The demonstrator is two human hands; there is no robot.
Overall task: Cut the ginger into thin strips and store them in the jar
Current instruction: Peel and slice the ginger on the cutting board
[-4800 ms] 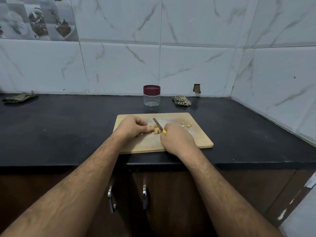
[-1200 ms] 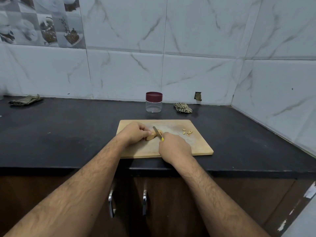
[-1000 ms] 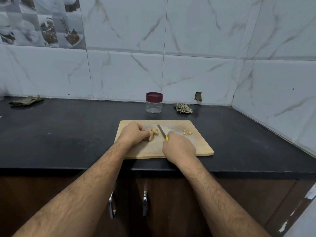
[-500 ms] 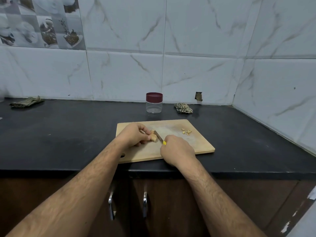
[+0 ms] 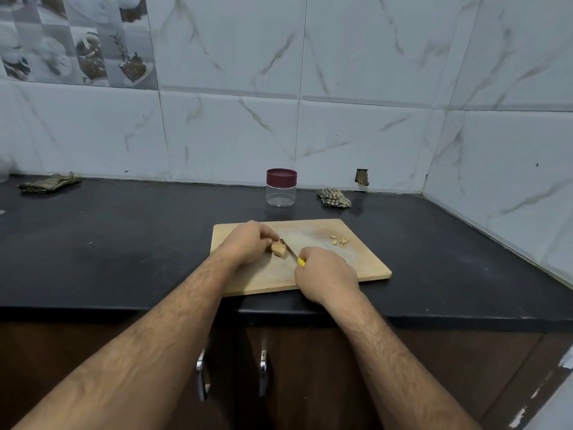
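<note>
On a black kitchen counter (image 5: pixel 124 243), the left hand (image 5: pixel 248 243) pinches the ginger (image 5: pixel 278 249) on a wooden board (image 5: pixel 356 259) while the right hand (image 5: pixel 325 271) grips a yellow-handled knife (image 5: pixel 291 252), mid-slicing; thinner cuts look needed next, the lidded jar (image 5: pixel 281 187) waiting behind.

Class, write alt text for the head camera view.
A person's left hand holds a ginger piece on a wooden cutting board while the right hand grips a yellow-handled knife beside it. A lidded jar stands behind.
</note>
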